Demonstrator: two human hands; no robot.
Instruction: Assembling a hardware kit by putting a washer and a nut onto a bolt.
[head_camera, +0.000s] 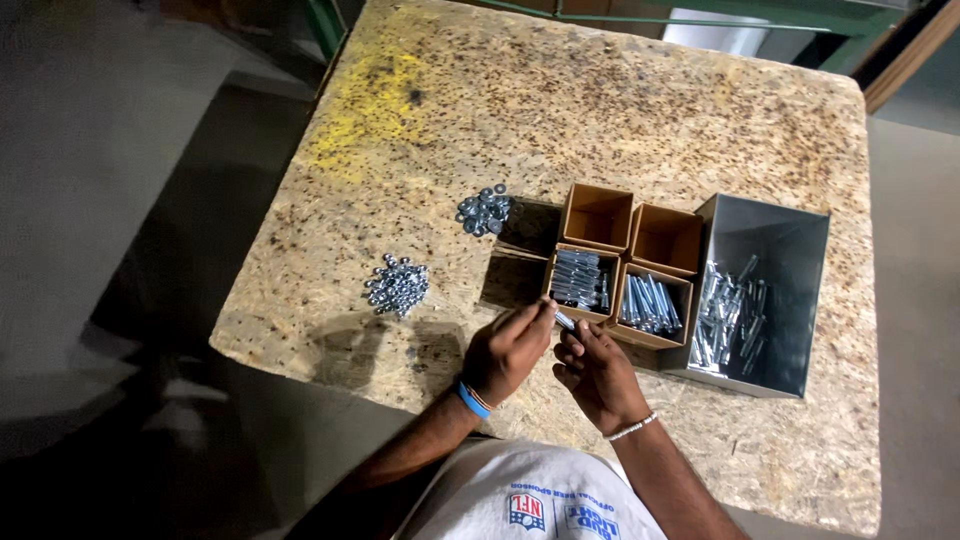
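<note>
Both hands meet just above the near edge of the worktop (620, 120), a rough chipboard slab with a yellow stain at its far left. The left hand (505, 350) is closed, its fingers pinched on a bolt (563, 320) whose shiny end pokes out toward the right. The right hand (597, 372) is curled with its fingertips at that same end of the bolt; whether it holds a nut or washer there is too small to tell.

Right in front of the hands sit four small cardboard boxes (598, 214) packed together in a square. The two near ones hold neat rows of bolts, and the two far ones look empty. A grey metal bin (790, 240) touches them on the right, with loose bolts (730, 315) heaped at its bottom. To the left, well apart from the boxes, lie a pile of washers (485, 210) and, nearer the edge, a pile of nuts (397, 285).

The risk is a drop, I judge. The bolt is held over the very edge, so a slip of the fingertips could send it or a small part to the floor. The nuts also lie near the edge, and a sweeping wrist could scatter them.
</note>
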